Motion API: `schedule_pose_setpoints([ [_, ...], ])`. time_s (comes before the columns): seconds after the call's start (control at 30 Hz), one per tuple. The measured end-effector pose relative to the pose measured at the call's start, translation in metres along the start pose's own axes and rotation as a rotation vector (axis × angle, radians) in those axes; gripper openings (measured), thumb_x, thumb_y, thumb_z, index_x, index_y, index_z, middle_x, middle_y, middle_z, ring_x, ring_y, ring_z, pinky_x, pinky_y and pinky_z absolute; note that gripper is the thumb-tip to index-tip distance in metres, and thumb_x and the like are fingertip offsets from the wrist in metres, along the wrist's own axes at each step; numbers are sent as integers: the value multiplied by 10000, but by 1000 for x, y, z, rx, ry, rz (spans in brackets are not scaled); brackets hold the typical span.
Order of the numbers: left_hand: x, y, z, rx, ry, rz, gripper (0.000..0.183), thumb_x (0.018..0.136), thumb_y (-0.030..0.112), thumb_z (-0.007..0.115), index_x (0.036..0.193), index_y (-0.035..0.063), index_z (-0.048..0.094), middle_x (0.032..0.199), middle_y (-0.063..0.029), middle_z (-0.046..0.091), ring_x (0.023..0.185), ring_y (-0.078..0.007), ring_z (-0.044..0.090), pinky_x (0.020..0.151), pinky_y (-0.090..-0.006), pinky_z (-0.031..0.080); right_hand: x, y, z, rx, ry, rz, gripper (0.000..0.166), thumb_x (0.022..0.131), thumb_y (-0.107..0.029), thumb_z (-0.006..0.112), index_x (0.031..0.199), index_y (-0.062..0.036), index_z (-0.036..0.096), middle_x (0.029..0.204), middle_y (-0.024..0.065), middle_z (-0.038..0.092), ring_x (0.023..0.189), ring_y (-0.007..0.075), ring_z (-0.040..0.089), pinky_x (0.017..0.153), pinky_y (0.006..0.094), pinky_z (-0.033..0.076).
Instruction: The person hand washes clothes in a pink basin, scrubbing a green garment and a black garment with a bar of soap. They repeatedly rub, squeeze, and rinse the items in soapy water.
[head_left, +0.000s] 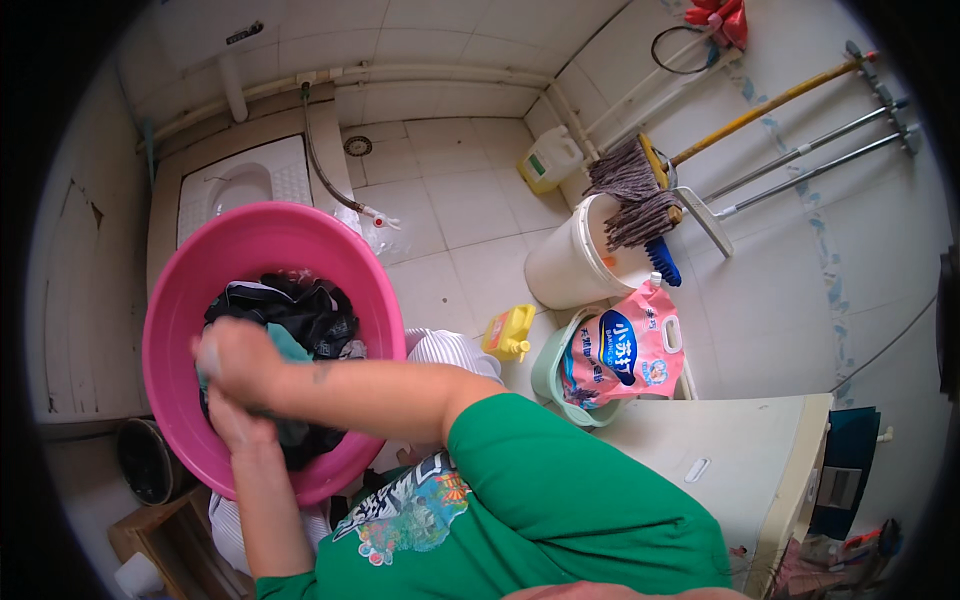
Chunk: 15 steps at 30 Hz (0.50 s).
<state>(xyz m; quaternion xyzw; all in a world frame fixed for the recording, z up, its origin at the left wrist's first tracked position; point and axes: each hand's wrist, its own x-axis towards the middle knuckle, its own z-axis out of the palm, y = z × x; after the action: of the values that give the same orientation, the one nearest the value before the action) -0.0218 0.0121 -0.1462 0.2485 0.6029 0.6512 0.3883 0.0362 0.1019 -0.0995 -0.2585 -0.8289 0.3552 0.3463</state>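
Note:
A large pink plastic basin (382, 300) holds wet-looking dark clothes (319, 311) and a teal-green cloth (289, 343). Over the basin's left part my two hands meet, one against the other. My right hand (244, 364), blurred, is curled on the upper side, with something whitish at its fingers. Below it my left hand (240, 427) touches its underside. Whether either hand grips a piece of cloth cannot be made out.
A squat toilet (296, 176) and a hose (322, 169) lie beyond the basin. To the right stand a yellow bottle (510, 330), a white bucket (555, 262) with mops, a green tub (547, 375) with a pink detergent pouch (645, 345), and a white appliance (720, 442).

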Motion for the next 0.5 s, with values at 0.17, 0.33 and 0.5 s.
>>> schedule_pose_setpoints([
  [0.17, -11, 32, 11, -580, 115, -191, 315, 914, 152, 460, 1173, 11, 571, 1123, -97, 638, 1057, -241, 617, 914, -384, 493, -33, -34, 9, -2, 245, -163, 228, 866, -236, 577, 736, -49, 588, 735, 157, 582, 659, 339, 597, 582, 463, 486],
  [0.33, -26, 63, 44, -669, 268, -350, 316, 933, 175, 441, 1167, 11, 575, 1119, -96, 639, 1041, -244, 622, 915, -378, 499, 10, -7, -18, -185, 43, -137, 185, 839, -213, 575, 743, -57, 603, 710, 151, 595, 699, 361, 595, 607, 474, 491],
  [0.5, -22, 7, -6, 251, 255, 225, 338, 958, 214, 456, 1216, 21, 557, 1147, -93, 626, 1077, -237, 607, 934, -359, 486, -34, -42, 6, 23, 285, -173, 158, 785, -191, 619, 742, -40, 602, 691, 147, 575, 654, 328, 598, 579, 465, 485],
])
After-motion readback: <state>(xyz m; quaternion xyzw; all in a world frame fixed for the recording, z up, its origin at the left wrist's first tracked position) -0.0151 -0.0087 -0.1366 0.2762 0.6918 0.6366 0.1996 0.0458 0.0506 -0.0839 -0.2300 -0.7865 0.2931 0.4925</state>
